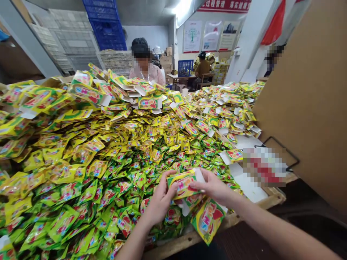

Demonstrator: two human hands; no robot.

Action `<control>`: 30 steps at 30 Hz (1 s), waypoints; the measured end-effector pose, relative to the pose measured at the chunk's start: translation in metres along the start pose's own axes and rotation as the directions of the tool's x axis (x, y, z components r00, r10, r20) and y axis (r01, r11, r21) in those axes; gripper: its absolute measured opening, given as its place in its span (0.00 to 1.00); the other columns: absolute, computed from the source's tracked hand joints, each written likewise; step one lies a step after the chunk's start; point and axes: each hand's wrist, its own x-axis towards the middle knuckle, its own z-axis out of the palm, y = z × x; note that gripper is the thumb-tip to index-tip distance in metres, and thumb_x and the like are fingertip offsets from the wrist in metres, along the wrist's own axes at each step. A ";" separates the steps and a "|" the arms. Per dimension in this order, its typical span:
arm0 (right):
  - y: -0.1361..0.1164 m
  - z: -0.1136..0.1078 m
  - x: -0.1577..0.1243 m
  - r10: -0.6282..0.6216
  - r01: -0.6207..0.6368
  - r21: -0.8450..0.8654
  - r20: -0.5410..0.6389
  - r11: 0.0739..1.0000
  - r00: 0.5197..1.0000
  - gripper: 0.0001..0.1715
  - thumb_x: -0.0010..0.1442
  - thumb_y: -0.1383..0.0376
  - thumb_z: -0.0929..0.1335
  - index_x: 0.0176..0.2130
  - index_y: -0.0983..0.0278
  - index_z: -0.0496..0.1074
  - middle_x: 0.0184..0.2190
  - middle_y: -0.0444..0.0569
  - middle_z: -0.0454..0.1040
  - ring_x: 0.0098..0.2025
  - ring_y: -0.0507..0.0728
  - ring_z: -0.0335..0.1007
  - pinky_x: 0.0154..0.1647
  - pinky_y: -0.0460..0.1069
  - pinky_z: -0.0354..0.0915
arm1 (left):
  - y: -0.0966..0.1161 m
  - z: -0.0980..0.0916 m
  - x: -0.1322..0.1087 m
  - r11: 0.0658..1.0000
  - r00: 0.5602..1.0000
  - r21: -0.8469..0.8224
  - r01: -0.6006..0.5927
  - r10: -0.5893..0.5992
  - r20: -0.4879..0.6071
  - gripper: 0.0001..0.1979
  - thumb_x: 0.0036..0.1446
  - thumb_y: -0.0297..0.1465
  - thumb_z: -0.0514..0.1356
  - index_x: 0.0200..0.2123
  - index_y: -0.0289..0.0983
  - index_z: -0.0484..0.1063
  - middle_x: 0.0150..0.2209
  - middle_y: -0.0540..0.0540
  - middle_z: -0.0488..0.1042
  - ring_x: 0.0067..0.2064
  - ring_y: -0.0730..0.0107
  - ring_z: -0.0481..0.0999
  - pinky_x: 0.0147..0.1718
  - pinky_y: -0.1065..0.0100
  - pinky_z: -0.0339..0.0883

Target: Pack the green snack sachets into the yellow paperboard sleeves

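Observation:
My left hand [162, 196] and my right hand [214, 186] both grip a yellow-green foil sachet [183, 184] with a white card tab showing at its upper right. A second printed sachet [208, 220] lies just below my right hand, over the wooden table edge [189, 238]. Under and around both hands spreads a huge heap of similar glossy sachets [108, 151], many with white card strips. My forearms reach in from the bottom of the view.
A large cardboard sheet [303, 90] stands at the right, with a blurred packet [264, 167] and black wire frame [282, 151] before it. Beyond the heap sits a person [145, 65], and another person [203, 68] sits further back. Blue crates [105, 25] are stacked behind.

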 end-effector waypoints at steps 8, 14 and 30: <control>-0.132 -0.132 0.071 -0.629 0.323 -0.545 -0.598 0.774 0.497 0.20 0.59 0.60 0.64 0.50 0.65 0.67 0.45 0.55 0.74 0.47 0.58 0.71 0.46 0.54 0.68 | -0.003 -0.015 0.010 0.998 0.917 0.049 -0.047 0.062 -0.394 0.31 0.55 0.48 0.55 0.57 0.38 0.50 0.46 0.39 0.72 0.37 0.67 0.75 0.39 0.62 0.69; -0.071 -0.093 0.094 -0.467 0.240 -0.850 -0.008 0.469 0.884 0.15 0.57 0.66 0.67 0.45 0.64 0.73 0.34 0.50 0.78 0.35 0.57 0.74 0.38 0.51 0.69 | -0.011 -0.019 0.017 0.985 0.858 0.156 -0.080 0.148 -0.492 0.25 0.55 0.42 0.57 0.53 0.38 0.57 0.42 0.42 0.73 0.37 0.67 0.74 0.37 0.63 0.69; -0.023 -0.067 0.113 -0.288 0.173 -0.726 -0.035 0.665 0.957 0.12 0.55 0.62 0.68 0.34 0.67 0.77 0.27 0.49 0.79 0.28 0.57 0.75 0.30 0.48 0.68 | 0.012 -0.018 0.078 0.622 0.969 0.762 0.181 0.019 -0.246 0.07 0.57 0.32 0.56 0.36 0.36 0.71 0.35 0.42 0.77 0.39 0.62 0.76 0.41 0.64 0.67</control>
